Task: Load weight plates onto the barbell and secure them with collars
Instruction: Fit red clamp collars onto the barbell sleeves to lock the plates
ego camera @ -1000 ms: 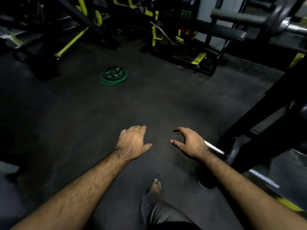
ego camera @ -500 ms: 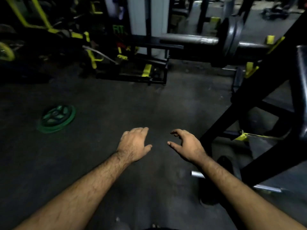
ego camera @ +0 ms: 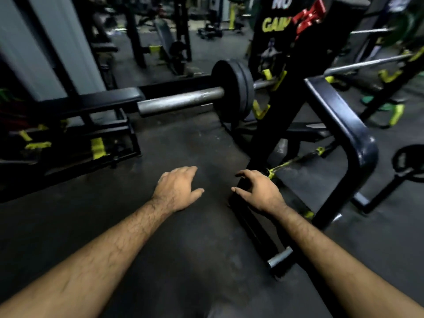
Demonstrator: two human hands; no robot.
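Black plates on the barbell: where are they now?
In the head view the black plates sit upper centre on the barbell sleeve, right of its bare end, against the rack upright, well beyond both empty hands.

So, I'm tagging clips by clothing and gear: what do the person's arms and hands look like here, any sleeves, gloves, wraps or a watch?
Both forearms are bare as far as the frame shows, with visible hair and no sleeves. The left hand and right hand wear no gloves, wraps or straps. No watch, band or ring shows on either wrist or on the fingers in view.
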